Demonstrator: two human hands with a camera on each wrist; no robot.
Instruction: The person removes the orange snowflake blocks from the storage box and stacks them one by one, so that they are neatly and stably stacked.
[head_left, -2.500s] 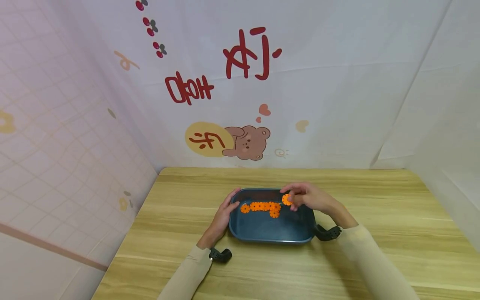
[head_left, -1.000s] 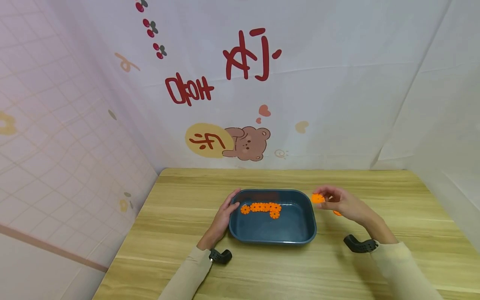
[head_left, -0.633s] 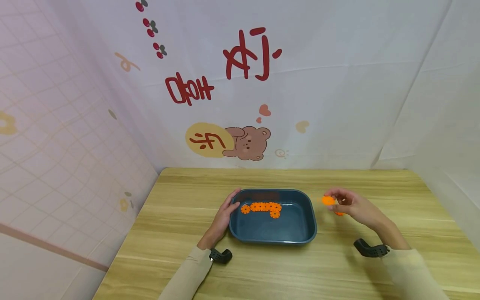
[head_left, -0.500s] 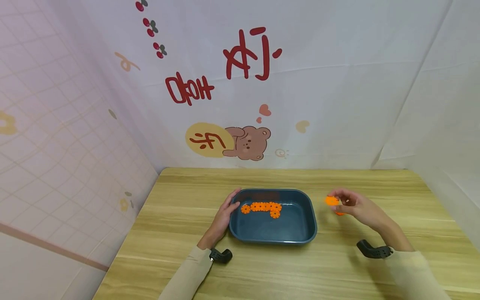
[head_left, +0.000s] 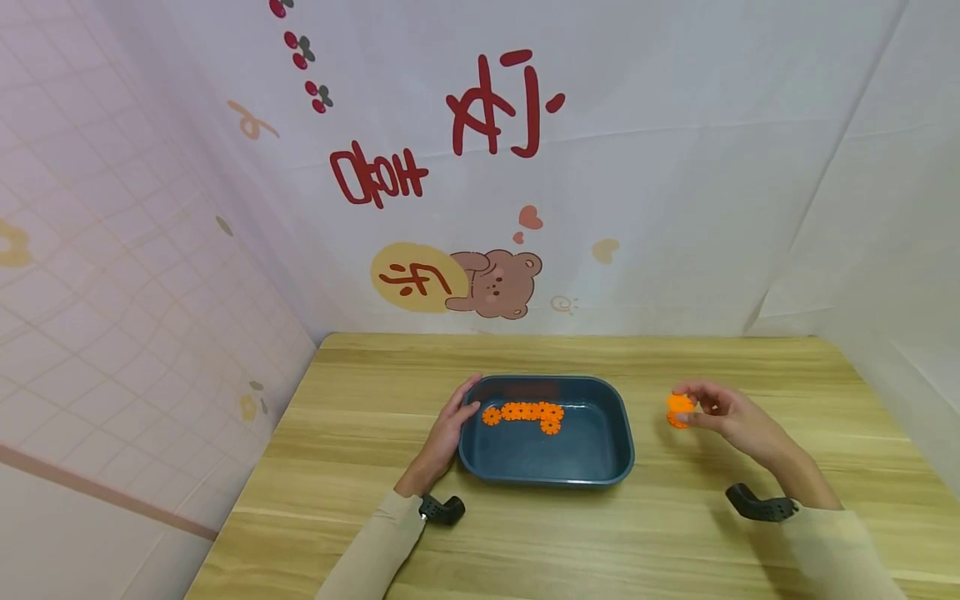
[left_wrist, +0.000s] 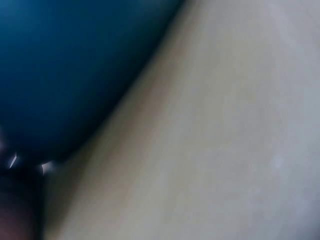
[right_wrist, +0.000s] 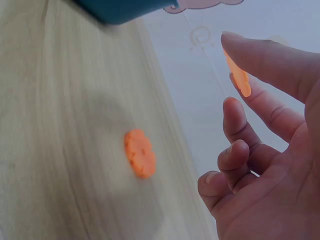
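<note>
Orange flower discs (head_left: 522, 413) – dark teal tray (head_left: 592, 467), light wood-grain table (head_left: 360, 417).

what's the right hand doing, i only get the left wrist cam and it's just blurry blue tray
observer: right hand is beside the tray, on its right, fingers pinching an orange flower disc
operator: anything below it
observer: a second orange disc lies flat on the table
operator: and inside the tray
observer: a joined row of orange discs lies near its far wall
</note>
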